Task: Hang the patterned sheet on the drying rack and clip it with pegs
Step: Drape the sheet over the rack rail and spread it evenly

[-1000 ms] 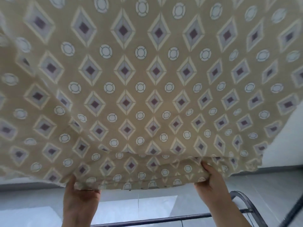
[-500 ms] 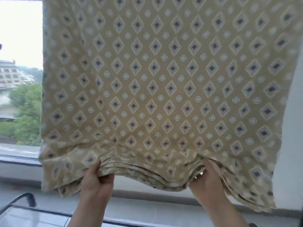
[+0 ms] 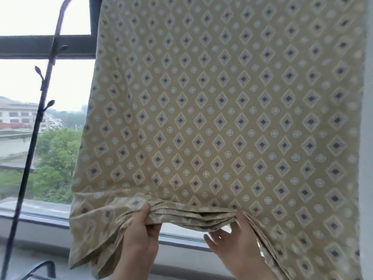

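The patterned sheet (image 3: 222,118), beige with diamonds and circles, is stretched upright in front of the window and fills most of the view. Its top edge is out of frame. Along the bottom the cloth is gathered into several folds (image 3: 193,215). My left hand (image 3: 141,235) grips the left end of these folds, thumb in front. My right hand (image 3: 232,245) is at the right end with its fingers spread, one fingertip touching the fold. The drying rack's black upright pole (image 3: 38,122), with small hooks, stands to the left of the sheet. No pegs are visible.
A dark-framed window (image 3: 46,45) is behind the sheet, with buildings and trees outside. Its sill (image 3: 40,217) runs below. A curved black bar (image 3: 42,267) shows at the bottom left. A pale wall or curtain (image 3: 366,178) borders the right.
The sheet now hangs higher and flatter, and the rack's pole has come into view at the left. My right hand has loosened from gripping the folds to spread fingers.
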`<state>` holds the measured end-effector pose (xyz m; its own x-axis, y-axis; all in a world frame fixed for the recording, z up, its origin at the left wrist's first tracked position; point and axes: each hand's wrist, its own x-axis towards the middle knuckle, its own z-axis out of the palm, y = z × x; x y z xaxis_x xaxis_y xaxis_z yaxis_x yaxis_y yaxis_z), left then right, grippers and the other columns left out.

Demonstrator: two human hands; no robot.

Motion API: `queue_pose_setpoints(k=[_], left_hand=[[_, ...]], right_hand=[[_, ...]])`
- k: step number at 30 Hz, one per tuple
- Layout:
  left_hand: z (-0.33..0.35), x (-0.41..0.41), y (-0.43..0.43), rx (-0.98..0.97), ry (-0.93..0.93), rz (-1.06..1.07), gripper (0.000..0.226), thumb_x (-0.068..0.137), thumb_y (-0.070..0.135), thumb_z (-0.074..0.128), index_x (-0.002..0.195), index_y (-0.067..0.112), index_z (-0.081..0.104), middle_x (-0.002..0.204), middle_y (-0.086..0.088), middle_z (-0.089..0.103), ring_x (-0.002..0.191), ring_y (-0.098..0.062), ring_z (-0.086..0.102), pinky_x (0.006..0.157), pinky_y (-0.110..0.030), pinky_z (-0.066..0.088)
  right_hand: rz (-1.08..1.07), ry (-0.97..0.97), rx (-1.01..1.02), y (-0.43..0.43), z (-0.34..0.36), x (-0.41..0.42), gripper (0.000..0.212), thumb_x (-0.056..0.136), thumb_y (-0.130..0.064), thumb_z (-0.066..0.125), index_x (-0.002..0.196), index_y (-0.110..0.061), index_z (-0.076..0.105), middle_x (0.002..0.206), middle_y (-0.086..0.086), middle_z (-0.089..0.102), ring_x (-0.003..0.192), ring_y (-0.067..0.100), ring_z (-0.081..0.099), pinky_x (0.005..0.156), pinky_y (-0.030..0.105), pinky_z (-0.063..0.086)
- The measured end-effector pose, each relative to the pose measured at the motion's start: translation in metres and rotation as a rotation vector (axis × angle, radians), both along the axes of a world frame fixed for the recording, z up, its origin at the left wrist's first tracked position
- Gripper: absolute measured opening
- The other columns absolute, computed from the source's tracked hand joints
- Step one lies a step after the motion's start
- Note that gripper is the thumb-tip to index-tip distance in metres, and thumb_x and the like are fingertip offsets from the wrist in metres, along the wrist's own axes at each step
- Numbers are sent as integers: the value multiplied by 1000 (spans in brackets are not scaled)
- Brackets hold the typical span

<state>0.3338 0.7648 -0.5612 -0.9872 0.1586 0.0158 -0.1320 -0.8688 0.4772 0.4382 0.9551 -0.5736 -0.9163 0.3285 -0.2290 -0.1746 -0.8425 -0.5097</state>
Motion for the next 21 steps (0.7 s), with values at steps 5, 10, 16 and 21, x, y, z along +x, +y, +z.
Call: queue_pose_setpoints(k=[5,10,16,21], left_hand=[[16,21,6,-63,-3,-55,13,91,2,57,92,-3,69,86,-15,75,71,-20,74,61,-31,61],[5,32,0,-105,-38,14,15,88,4,63,101,2,70,90,-12,76,73,-18,74,69,-36,60],[2,-15,-59,137,-108,135,33,95,16,47,89,17,79,84,-5,77,75,-16,74,71,-41,57],[-37,-55,-103,164,-315,233,29,89,20,50,105,16,74,113,-19,68,89,-33,72,77,-62,53]], right_hand=[[25,-97,60,-46,37,-21,38,83,-37,73,92,0,70,79,18,73,65,28,70,64,33,57],[-182,-181,166,-32,50,-41,9,90,-3,61,82,-6,61,47,6,65,35,15,61,34,23,49],[-231,-109,186,-27,79,-54,16,90,2,56,78,-9,59,44,3,63,35,10,60,36,18,49],[-235,-88,147,-10,71,-48,19,93,-1,52,79,-11,59,45,0,64,35,7,60,34,15,46]])
